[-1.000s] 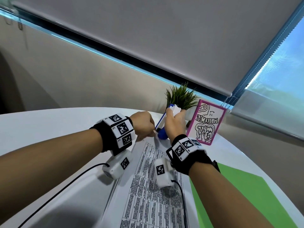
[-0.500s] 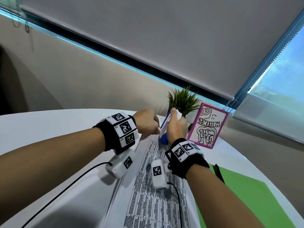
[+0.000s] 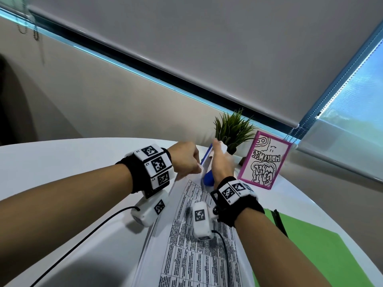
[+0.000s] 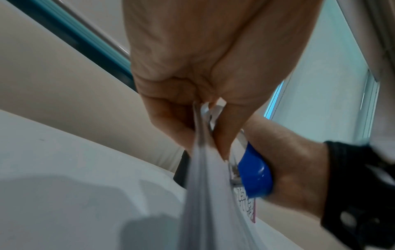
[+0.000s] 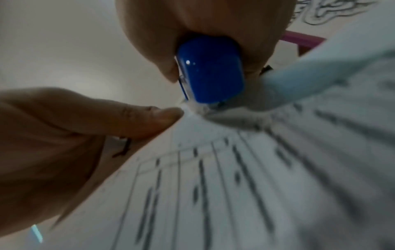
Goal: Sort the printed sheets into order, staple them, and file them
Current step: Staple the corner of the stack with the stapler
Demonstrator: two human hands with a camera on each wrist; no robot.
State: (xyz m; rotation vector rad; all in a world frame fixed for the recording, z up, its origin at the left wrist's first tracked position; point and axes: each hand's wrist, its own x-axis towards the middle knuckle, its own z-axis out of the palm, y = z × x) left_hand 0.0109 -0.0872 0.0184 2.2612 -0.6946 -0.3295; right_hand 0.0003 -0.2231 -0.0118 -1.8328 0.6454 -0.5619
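A stack of printed sheets (image 3: 192,245) with tables of text lies on the white table (image 3: 51,162), its far corner lifted. My left hand (image 3: 184,160) pinches that corner (image 4: 203,135) between thumb and fingers. My right hand (image 3: 219,164) grips a blue and white stapler (image 3: 207,177) set at the same corner. The blue end of the stapler (image 5: 210,69) shows under my palm in the right wrist view, just above the sheets (image 5: 235,177). In the left wrist view the stapler (image 4: 254,177) sits right of the paper edge.
A green folder (image 3: 323,251) lies on the table to the right, with a black pen (image 3: 279,222) by its edge. A small potted plant (image 3: 232,131) and a pink-framed drawing (image 3: 263,160) stand just behind my hands. A black cable (image 3: 83,235) runs across the table's left.
Both hands have risen slightly with the corner of the sheets and the stapler, and drawn closer together. The grips look the same.
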